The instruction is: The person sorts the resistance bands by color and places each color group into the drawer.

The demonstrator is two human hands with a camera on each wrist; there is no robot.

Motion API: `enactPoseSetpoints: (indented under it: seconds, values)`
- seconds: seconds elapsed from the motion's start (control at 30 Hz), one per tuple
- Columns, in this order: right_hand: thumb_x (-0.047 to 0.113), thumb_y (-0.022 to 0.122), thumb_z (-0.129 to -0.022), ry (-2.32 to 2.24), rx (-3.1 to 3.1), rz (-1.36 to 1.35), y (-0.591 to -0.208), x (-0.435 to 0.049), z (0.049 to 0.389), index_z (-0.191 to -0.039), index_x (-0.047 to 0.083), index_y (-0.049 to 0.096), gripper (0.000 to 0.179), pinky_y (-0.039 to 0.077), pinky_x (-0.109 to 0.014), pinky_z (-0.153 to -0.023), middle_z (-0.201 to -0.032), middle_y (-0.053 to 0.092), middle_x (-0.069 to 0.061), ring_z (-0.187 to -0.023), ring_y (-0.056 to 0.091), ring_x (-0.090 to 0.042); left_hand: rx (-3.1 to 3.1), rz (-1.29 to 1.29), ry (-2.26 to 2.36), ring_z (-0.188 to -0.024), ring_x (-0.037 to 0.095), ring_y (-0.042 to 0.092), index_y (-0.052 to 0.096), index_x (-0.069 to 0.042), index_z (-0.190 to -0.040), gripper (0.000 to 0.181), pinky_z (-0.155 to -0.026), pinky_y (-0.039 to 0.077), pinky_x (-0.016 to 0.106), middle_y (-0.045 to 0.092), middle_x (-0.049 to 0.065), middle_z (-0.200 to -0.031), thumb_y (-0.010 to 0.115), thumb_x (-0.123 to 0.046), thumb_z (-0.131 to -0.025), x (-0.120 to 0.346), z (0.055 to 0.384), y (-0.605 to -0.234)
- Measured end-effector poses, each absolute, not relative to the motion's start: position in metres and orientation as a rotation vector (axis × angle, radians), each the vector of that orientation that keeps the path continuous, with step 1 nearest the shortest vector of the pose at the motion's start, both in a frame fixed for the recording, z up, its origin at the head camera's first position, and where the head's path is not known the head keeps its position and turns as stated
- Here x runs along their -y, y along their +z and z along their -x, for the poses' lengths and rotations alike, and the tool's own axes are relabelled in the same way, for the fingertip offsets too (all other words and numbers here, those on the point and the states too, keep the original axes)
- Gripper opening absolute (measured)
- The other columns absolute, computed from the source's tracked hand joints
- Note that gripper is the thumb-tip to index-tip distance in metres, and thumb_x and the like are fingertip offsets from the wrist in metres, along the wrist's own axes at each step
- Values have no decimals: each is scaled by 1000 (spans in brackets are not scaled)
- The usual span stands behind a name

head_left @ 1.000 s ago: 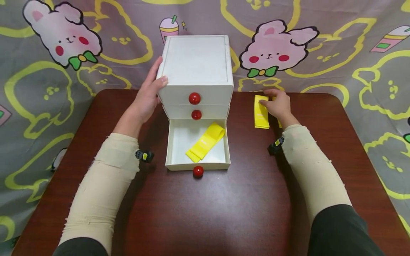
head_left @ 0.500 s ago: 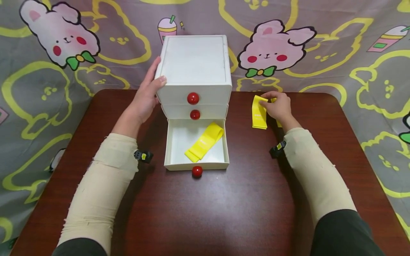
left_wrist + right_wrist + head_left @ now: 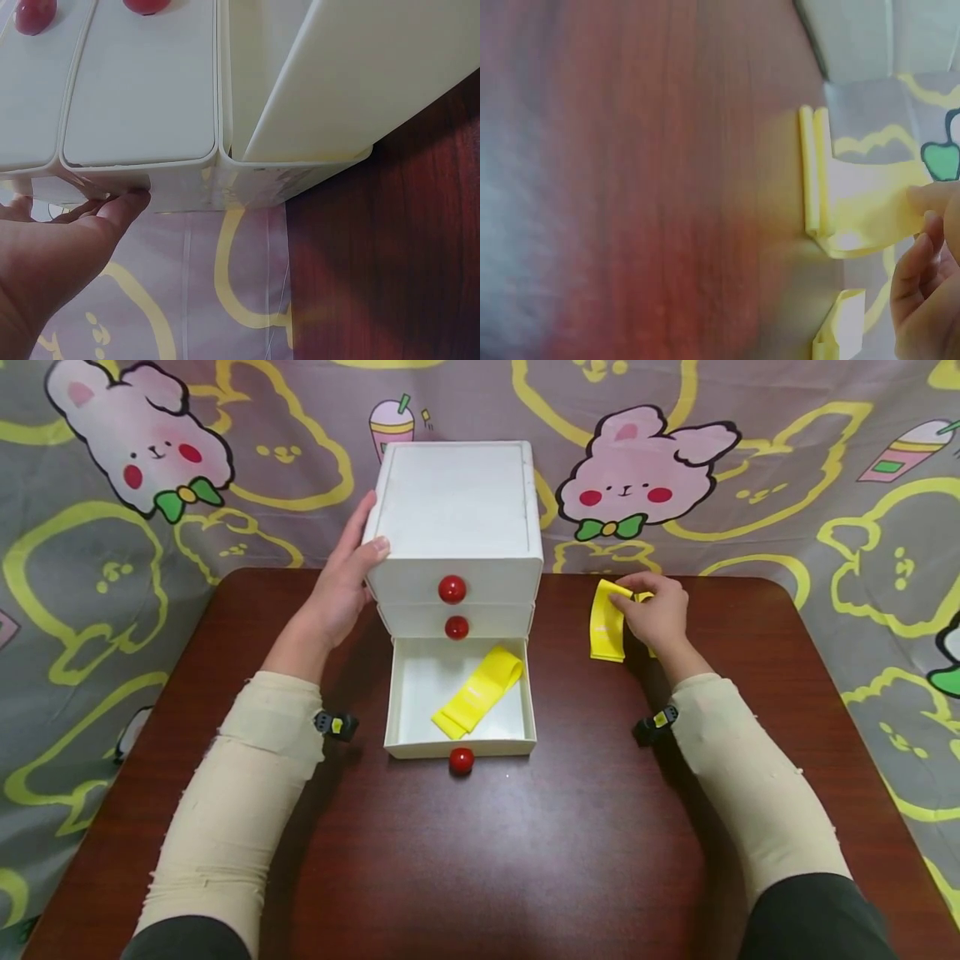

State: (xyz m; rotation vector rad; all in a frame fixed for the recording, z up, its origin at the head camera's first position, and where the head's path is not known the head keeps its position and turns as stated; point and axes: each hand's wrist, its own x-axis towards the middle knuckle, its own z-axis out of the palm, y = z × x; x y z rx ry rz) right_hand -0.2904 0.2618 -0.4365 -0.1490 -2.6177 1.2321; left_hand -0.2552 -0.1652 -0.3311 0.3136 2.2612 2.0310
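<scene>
In the head view, my left hand (image 3: 337,585) lies against the left side of a white drawer cabinet (image 3: 457,502), its thumb at the top front corner. The cabinet's bottom drawer (image 3: 416,672) is pulled out, and a yellow resistance band (image 3: 476,693), folded flat, lies slanted in it. Right of the cabinet, my right hand (image 3: 660,614) pinches the far end of another yellow resistance band (image 3: 606,631) between thumb and fingers. That end is lifted in the right wrist view. Partly hidden behind the hand is a further yellow band (image 3: 840,326).
Red round knobs mark the drawers, such as the upper knob (image 3: 452,589); the two upper drawers are closed. A dark wooden table (image 3: 480,860) carries everything. Right behind its far edge hangs a patterned cloth (image 3: 465,393).
My right hand has taken hold of the yellow band, raised its far end a little, and shifted slightly right since the last half second. My left hand has stayed on the cabinet.
</scene>
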Motion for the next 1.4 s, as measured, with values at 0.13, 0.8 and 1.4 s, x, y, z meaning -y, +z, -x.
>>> enactPoseSetpoints:
  seconds: [0.13, 0.8, 1.4]
  values:
    - [32, 75, -91, 1275, 2578, 172, -430, -258, 280, -111, 5, 74, 33, 43, -27, -66, -104, 66, -9, -88, 50, -22, -2261, -305, 2033, -139, 21, 26, 20, -50, -156, 62, -110, 26, 60, 18, -11, -161, 46, -40, -101, 165, 256, -331]
    - [31, 79, -88, 1344, 2425, 147, -397, -252, 232, -107, 6, 76, 32, 43, -20, -50, -100, 68, -4, -66, 50, -24, -2253, -296, 2035, -140, 20, 24, 19, -50, -156, 62, -110, 26, 59, 16, -12, -161, 46, -41, -101, 165, 256, -329]
    - [16, 79, -87, 1506, 2209, 27, -362, -239, 182, -105, -1, 75, 25, 47, -18, -51, -92, 67, -3, -54, 44, -19, -2234, -295, 2061, -137, 23, 29, 20, -49, -157, 63, -107, 30, 58, 18, -10, -161, 47, -39, -101, 165, 256, -331]
